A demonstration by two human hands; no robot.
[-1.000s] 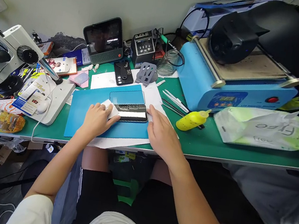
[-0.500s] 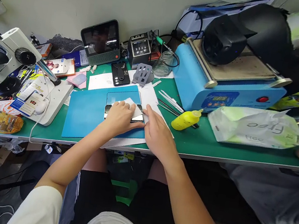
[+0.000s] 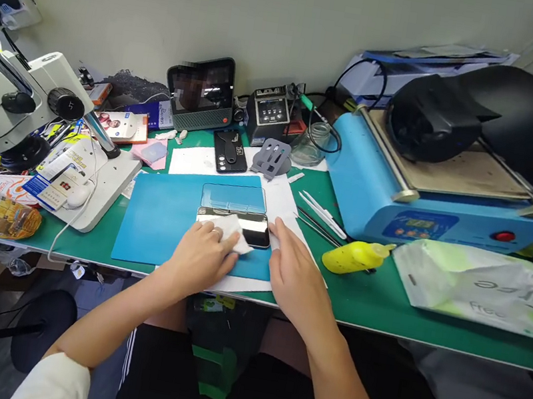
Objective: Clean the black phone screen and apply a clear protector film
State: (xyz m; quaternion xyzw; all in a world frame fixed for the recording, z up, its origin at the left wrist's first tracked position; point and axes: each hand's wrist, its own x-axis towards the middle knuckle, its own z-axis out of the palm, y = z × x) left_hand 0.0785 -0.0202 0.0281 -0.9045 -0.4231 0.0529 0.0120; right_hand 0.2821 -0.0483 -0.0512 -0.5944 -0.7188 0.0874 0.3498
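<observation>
A smartphone [image 3: 257, 230] lies screen up on a blue mat [image 3: 156, 209], its dark glass showing bright reflections. My left hand [image 3: 202, 253] presses a folded white wipe [image 3: 234, 229] against the front edge and left half of the screen, fingers closed on it. At the phone's right end rests my right hand [image 3: 298, 272], its fingers stretched out and touching or very near the edge. A clear glass sheet with a dark outline [image 3: 234, 197] lies just behind the phone. White paper [image 3: 281, 196] shows under and beside the mat.
A yellow squeeze bottle [image 3: 353, 257], tweezers [image 3: 322, 214] and a wipes packet [image 3: 480, 287] lie to the right. Behind them stands a blue heating machine [image 3: 372, 203]. A microscope [image 3: 44, 100] occupies the left. A black phone back [image 3: 230, 151] and grey holder [image 3: 272, 158] sit behind the mat.
My left hand has slid the wipe left and toward the front edge, baring more of the phone's right half. My right hand stays at the right end. The camera view has shifted.
</observation>
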